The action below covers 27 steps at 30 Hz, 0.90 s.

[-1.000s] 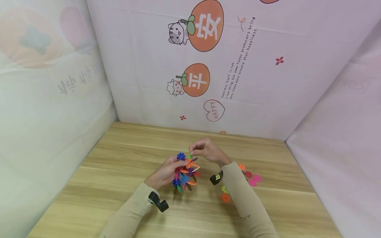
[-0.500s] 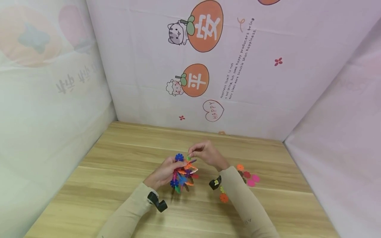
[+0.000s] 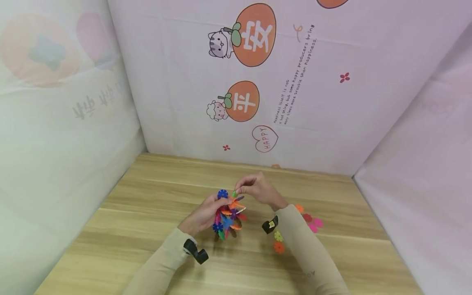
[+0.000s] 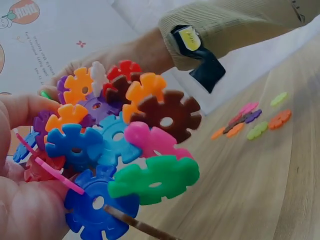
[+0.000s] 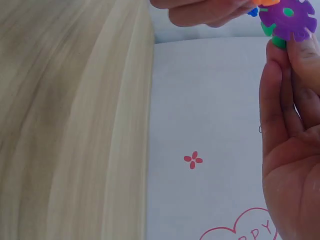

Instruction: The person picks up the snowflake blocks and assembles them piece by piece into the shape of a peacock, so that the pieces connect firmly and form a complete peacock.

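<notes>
disc cluster (image 4: pixel 111 148) is gripped by left hand (image 3: pixel 205 211) while right hand (image 3: pixel 261 190) pinches green disc (image 5: pixel 279 42).

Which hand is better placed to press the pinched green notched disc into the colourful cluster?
Probably the right hand: it pinches the green notched disc at the edge of the cluster. The left hand grips the cluster, so it seems better suited to steadying.

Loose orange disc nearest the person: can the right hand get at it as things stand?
Probably yes, after letting go: the right hand pinches a green piece at the cluster, but the orange disc lies uncovered on the table beside the right sleeve.
</notes>
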Motion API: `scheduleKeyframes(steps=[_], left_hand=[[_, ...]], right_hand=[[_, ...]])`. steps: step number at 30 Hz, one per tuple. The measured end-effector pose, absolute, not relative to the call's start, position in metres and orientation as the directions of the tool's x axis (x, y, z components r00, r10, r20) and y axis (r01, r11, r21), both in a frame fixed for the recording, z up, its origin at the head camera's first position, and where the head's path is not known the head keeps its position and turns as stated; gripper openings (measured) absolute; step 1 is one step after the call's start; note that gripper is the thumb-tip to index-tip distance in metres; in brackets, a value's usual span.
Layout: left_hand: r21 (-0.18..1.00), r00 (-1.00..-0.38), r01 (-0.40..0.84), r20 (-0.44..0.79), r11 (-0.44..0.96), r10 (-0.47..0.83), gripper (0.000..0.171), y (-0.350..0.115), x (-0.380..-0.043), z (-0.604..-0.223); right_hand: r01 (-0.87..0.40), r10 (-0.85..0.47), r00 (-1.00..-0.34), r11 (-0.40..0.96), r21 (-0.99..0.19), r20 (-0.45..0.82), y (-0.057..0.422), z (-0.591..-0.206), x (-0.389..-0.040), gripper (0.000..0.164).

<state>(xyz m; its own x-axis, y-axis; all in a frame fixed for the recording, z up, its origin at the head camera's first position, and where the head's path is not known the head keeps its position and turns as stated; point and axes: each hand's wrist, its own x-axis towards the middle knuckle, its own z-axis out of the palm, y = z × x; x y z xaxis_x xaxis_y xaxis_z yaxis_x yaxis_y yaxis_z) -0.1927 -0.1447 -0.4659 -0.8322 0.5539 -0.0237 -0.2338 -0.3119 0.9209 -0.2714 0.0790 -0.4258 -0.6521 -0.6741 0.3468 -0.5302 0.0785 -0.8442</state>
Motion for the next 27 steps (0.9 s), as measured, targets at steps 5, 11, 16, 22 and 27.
scheduleKeyframes(steps=[5,11,16,22,27], left_hand=[[0.914,-0.827,-0.24,-0.016,-0.327,0.562,0.048,-0.143,-0.193,-0.465],[0.895,-0.841,-0.242,-0.001,-0.375,0.54,0.044,-0.138,-0.191,-0.464],[0.898,-0.847,-0.225,0.011,-0.377,0.532,0.041,-0.137,-0.189,-0.465],[0.904,-0.864,-0.217,-0.003,-0.369,0.503,0.025,-0.139,-0.19,-0.464],[0.903,-0.864,-0.248,-0.042,-0.352,0.502,0.022,-0.138,-0.193,-0.466]], right_hand=[[-0.466,-0.715,-0.648,0.099,-0.879,0.262,0.08,-0.419,-0.275,0.005],[-0.426,-0.698,-0.678,0.114,-0.898,0.232,0.08,-0.427,-0.274,0.006],[-0.512,-0.666,-0.666,0.082,-0.855,0.336,0.078,-0.433,-0.267,0.004],[-0.405,-0.561,-0.778,0.104,-0.908,0.282,0.078,-0.448,-0.259,0.006],[-0.442,-0.608,-0.737,0.1,-0.892,0.297,0.081,-0.447,-0.263,0.004]])
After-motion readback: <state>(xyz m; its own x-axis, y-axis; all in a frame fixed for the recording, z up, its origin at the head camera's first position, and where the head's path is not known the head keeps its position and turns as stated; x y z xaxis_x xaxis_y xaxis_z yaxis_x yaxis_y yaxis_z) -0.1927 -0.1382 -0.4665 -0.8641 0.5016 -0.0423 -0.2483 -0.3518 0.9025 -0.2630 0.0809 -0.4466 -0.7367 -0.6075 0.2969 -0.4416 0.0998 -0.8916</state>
